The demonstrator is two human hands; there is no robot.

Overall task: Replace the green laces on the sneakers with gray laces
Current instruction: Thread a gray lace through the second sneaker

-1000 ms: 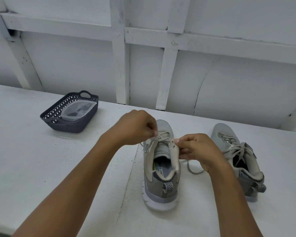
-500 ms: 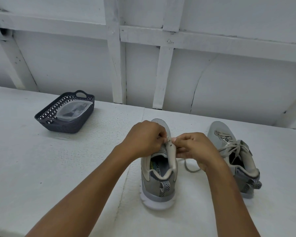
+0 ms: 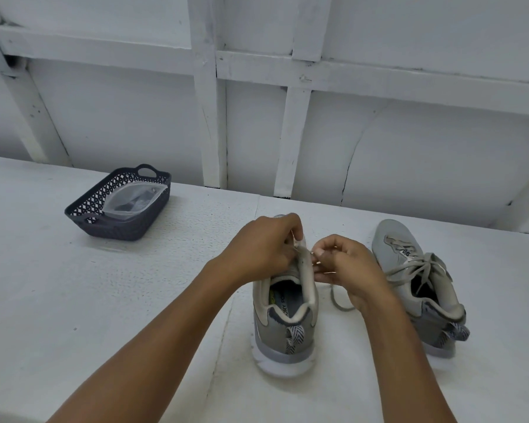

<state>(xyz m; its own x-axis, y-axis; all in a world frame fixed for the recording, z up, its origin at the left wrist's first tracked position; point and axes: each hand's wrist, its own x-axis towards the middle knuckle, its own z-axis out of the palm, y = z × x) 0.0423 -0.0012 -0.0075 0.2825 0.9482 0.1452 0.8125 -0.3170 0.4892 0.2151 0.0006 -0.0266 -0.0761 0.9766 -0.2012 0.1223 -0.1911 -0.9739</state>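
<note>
Two grey sneakers stand on the white table [image 3: 74, 300]. The near sneaker [image 3: 284, 328] points away from me, heel toward me. My left hand [image 3: 266, 248] pinches the lace at the top eyelets on its left side. My right hand [image 3: 345, 264] pinches the lace on the right flap, fingers curled. A loose grey lace end [image 3: 338, 302] trails on the table under my right wrist. The second sneaker [image 3: 416, 279] stands to the right with a pale lace tied across it. The laces under my hands are mostly hidden.
A dark woven plastic basket [image 3: 83, 213] sits at the back left, holding a clear zip bag [image 3: 132, 198] with dark contents. A white panelled wall with battens runs close behind the table.
Both hands have drawn closer together over the near sneaker's upper eyelets. My left hand has shifted right and now covers the tongue and laces that showed a second ago.
</note>
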